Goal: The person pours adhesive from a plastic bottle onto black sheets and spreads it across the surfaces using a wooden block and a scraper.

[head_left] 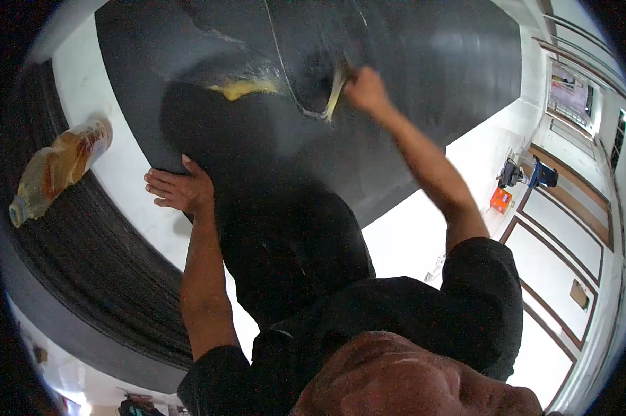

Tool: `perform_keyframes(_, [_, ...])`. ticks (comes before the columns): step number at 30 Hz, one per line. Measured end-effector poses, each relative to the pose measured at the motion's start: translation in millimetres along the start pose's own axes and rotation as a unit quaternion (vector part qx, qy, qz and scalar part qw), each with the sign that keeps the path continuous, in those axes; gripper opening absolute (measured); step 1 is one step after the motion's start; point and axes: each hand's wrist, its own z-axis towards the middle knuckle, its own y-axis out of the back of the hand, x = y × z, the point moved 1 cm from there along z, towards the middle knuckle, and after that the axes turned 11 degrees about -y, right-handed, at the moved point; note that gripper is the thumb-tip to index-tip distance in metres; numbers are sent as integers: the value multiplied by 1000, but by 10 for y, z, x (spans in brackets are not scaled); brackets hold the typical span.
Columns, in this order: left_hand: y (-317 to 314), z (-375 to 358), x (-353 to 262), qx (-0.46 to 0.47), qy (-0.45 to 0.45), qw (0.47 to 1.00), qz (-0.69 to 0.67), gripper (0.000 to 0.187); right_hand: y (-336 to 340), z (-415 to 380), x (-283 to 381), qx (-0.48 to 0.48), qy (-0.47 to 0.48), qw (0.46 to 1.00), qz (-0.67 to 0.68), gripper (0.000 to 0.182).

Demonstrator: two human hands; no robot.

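Observation:
A large black sheet (424, 76) spreads out in front of me, with a patch of yellow, glue-like paste (240, 89) on its surface. My left hand (183, 188) rests at the sheet's near left edge, fingers stretched out and holding nothing. Over the middle of the sheet, my right hand (368, 90) is closed, its fingers blurred. At its fingertips is a small flat tool whose kind I cannot make out, beside a streak of yellow paste (335, 97). A thin pale line of paste runs up the sheet from there.
A clear plastic bottle (60, 166) with amber residue lies at the left, beside a pile of dark layered sheets (112, 249). White floor (403, 236) shows around the black sheet. To the right are an orange box (500, 200), dark items (543, 175) and white panelled walls (555, 277).

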Motion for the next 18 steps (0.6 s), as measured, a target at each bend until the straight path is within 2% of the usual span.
perform_keyframes(1, [-10, 19, -21, 1, 0, 1000, 4, 95, 77, 526, -72, -38, 58, 993, -100, 38])
perform_keyframes(2, [19, 10, -24, 2, 2, 1000, -2, 94, 269, 900, -32, -68, 90, 989, -97, 36])
perform_keyframes(3, [35, 15, -36, 1, 5, 1000, -9, 94, 450, 1236, -4, -144, 191, 960, -143, 35])
perform_keyframes(4, [27, 8, -42, 4, 7, 1000, -2, 94, 348, 2146, -275, -100, 135, 949, -267, 40])
perform_keyframes(5, [26, -12, -30, 1, 3, 1000, -10, 93, 254, 2665, -432, -203, 284, 917, -192, 27])
perform_keyframes(6, [13, 11, -29, -6, 0, 1000, -19, 92, 629, 2437, -12, -163, 244, 947, -130, 26])
perform_keyframes(7, [16, 32, -41, -6, 4, 1000, -12, 92, 705, 2549, 165, -152, 177, 958, -167, 28])
perform_keyframes(10, [45, 19, -81, -32, -14, 999, -37, 91, 758, 2776, 262, -72, 235, 961, -126, 28])
perform_keyframes(11, [47, 10, -87, -36, -16, 999, -23, 91, 875, 2401, 333, -24, 205, 978, -6, 28])
perform_keyframes(12, [50, 15, -91, -41, -19, 999, -12, 91, 811, 2384, 227, -24, 198, 980, -7, 28])
perform_keyframes(14, [16, 20, -83, -42, -21, 999, -11, 91, 568, 2425, -105, -73, 280, 944, -159, 34])
perform_keyframes(15, [-1, 8, -67, -42, -17, 999, -5, 91, 312, 2381, -475, -108, 357, 915, -157, 36])
perform_keyframes(16, [-17, 5, -61, -43, -21, 999, -9, 91, 143, 2343, -788, -141, 432, 877, -155, 48])
perform_keyframes(18, [-27, -8, -59, -56, -22, 998, 6, 92, 227, 1053, -411, 24, 226, 950, -215, 53])
